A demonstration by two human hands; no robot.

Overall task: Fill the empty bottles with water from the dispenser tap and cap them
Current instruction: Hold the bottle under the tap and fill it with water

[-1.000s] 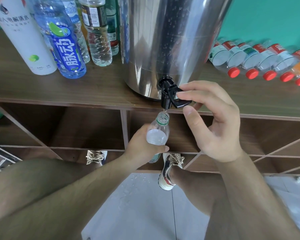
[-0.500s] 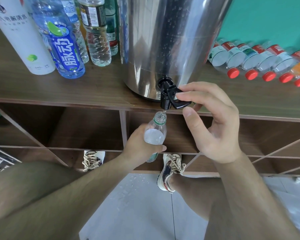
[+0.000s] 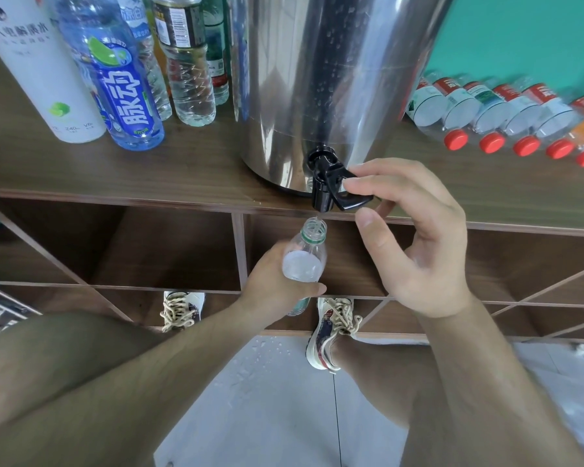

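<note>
1. Head view, left hand [image 3: 277, 281]: your fingers wrap round the body of a clear bottle [image 3: 305, 261] and grip it below the table edge, in front of the open shelf compartments.
2. Bottle: uncapped, green ring at the neck, tilted slightly. Its mouth sits directly beneath the black tap [image 3: 322, 183], and a thin stream of water falls into it.
3. Right hand [image 3: 418, 251]: curled on the tap's lever [image 3: 351, 201], forefinger on top and thumb beneath, pinching it.
4. Dispenser [image 3: 317, 79]: steel drum with droplets on its wall, standing on the wooden table [image 3: 182, 170]. The tap overhangs the front edge.
5. Left of the dispenser: upright bottles, among them a blue-labelled bottle [image 3: 122, 89] beside a white can [image 3: 38, 69].
6. Right of the dispenser: red-capped bottles [image 3: 486, 112] lying on their sides in a row, caps toward you.
7. Floor [image 3: 267, 416]: pale tiles with scattered water drops.
</note>
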